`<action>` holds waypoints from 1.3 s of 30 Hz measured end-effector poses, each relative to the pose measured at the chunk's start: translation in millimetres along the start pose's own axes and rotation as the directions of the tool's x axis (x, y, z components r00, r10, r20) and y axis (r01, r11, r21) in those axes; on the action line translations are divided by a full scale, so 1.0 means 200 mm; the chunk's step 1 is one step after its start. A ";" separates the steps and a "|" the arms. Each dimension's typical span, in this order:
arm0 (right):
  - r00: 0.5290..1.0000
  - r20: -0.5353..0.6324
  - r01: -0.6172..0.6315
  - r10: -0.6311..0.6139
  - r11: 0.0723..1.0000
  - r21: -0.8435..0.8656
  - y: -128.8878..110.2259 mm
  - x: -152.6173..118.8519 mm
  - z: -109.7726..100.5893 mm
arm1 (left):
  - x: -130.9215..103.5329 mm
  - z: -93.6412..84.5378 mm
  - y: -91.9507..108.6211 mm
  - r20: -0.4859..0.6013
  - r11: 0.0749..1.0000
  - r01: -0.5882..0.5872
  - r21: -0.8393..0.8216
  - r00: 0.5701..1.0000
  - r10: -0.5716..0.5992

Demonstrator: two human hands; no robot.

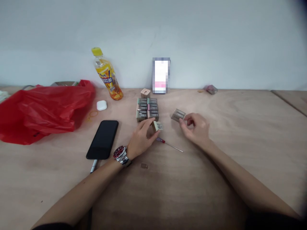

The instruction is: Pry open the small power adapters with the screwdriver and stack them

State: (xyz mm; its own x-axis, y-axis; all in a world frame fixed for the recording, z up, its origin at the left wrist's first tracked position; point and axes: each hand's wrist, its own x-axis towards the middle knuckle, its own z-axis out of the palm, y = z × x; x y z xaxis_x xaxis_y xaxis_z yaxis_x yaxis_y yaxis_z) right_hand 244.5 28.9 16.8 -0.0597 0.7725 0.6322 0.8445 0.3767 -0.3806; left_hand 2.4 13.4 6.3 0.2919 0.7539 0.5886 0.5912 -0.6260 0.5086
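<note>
My left hand (141, 137) grasps the sharpener head (155, 126) between thumb and fingers; my right hand (198, 127) pinches the smoky case (178, 115) at its near right corner. Both parts are short of the back edge of the bench (230, 134), with the screwdriver (169, 145) nearer me. Both should be light and stiff. The case is probably slippery and brittle: hold opposite walls, without squeezing. Hold the head by its pale rim, clear of any blade.

A pale wooden tabletop (230, 179) carries a crumpled red plastic bag (50, 110), a black rectangular phone (103, 139), a steel-shafted screwdriver (165, 142) and rowed smoky translucent blocks (143, 108), possibly sharpeners.
</note>
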 end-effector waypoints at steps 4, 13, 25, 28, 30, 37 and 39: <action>0.998 0.061 0.019 -0.015 0.997 -0.075 0.09 0.03 0.04 | 0.01 -0.01 0.00 0.033 0.999 -0.018 -0.028 0.999 0.019; 0.905 0.422 -0.147 -0.056 0.889 0.433 0.07 0.01 0.04 | 0.00 -0.01 0.00 0.052 0.998 0.025 -0.058 0.998 -0.022; 0.867 0.457 -0.123 -0.200 0.802 0.585 0.02 -0.01 0.03 | 0.00 0.00 -0.01 0.106 0.994 -0.006 -0.111 0.994 0.018; 0.873 0.437 -0.104 -0.215 0.794 0.598 0.00 -0.01 0.02 | 0.00 0.00 -0.02 0.125 0.994 -0.003 -0.114 0.992 0.017; 0.876 0.423 -0.084 -0.229 0.793 0.604 -0.02 -0.01 0.02 | 0.00 0.00 -0.02 0.143 0.993 -0.012 -0.118 0.989 0.030; 0.879 0.384 -0.012 -0.282 0.793 0.609 -0.07 -0.02 0.02 | -0.01 0.00 -0.02 0.150 0.990 -0.061 -0.130 0.985 0.081; 0.878 0.384 -0.014 -0.285 0.788 0.616 -0.07 -0.02 0.02 | -0.01 0.00 -0.02 0.142 0.990 -0.070 -0.123 0.986 0.088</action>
State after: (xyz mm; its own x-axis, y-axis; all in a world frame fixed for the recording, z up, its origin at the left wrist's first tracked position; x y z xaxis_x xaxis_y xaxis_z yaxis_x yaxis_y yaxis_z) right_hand 230.8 22.6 17.8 -0.4977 0.7673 0.4045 0.3382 0.6011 -0.7241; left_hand -0.9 15.3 3.3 0.4461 0.7167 0.5360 0.4718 -0.6972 0.5397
